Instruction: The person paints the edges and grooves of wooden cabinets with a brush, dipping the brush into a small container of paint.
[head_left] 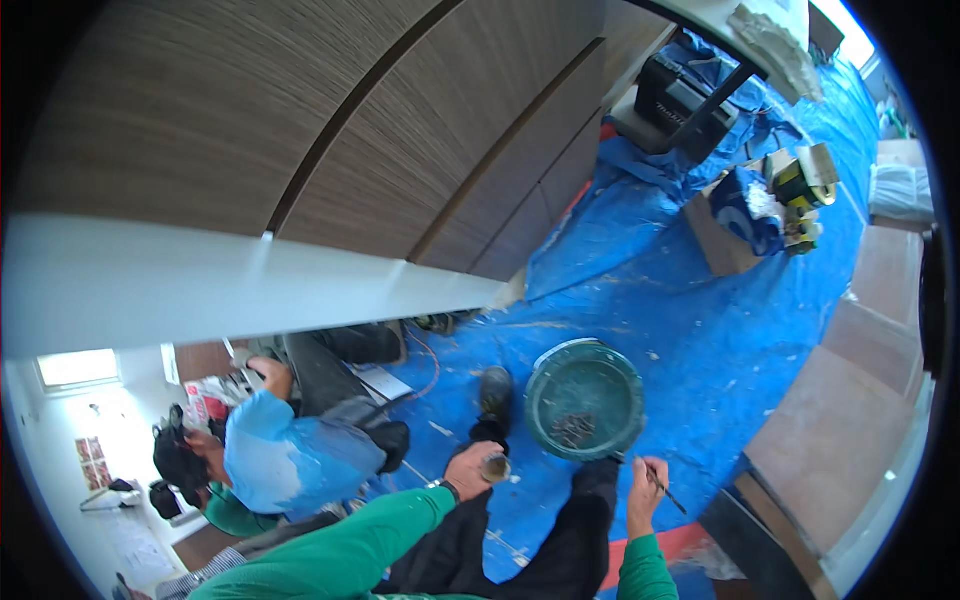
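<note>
My left hand (468, 474) is wrapped around a small round cup (495, 467) whose open top faces up; I cannot make out its contents. A thin dark stick-like tool (672, 498) is gripped in my right hand (648, 484), its end pointing down and right; its exact kind is not clear. Between and beyond both hands stands a green bucket (598, 385) in front of my feet. Inside it, toward the near left, lies a patch of small dark bits (573, 431). Neither hand touches the bucket.
Blue sheeting (680, 350) covers the floor. On the left, a co-worker in a light blue shirt (290, 450) is bent low near wood-grain cabinets (400, 150). A cardboard box with cans and bags (730, 245) and a black tool case (680, 105) stand farther off.
</note>
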